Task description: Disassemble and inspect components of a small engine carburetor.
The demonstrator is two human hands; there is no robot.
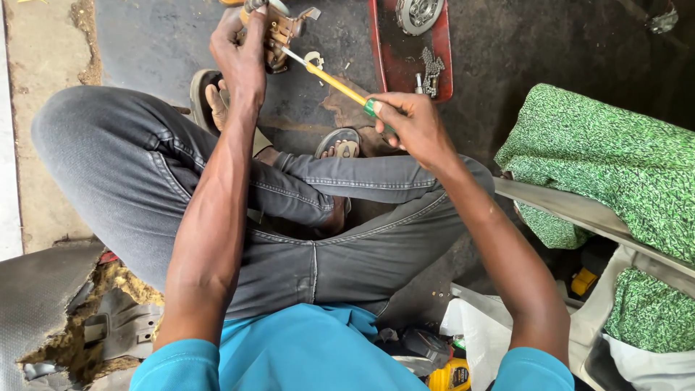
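Since it's a chunk of cast metal, that small engine part [279, 29] at the top centre of the frame looks stiff and fairly heavy for its size, probably greasy too, so I'd say a full wrap around the body beats pinching the thin tabs sticking out on its right. That's about how it's held here: the left hand [240, 61] has its fingers curled tight round the part's left side, keeping it up off the dark floor [145, 36].

The right hand [416, 124], just right of centre, is closed around the green grip of a screwdriver [334, 83], fingers together. The yellow handle and the bare shaft run up and left, with the tip touching the part.

Looks-wise, the part is brassy-brown and grimy, lumpy, with a grey bracket poking out at its upper right. Can't make out any screws.

Also around: a red tray [391, 54] at top centre holding a round gear and a short chain, green patterned cloth [608, 156] on the right, and the person's grey jeans [130, 174] across the middle.
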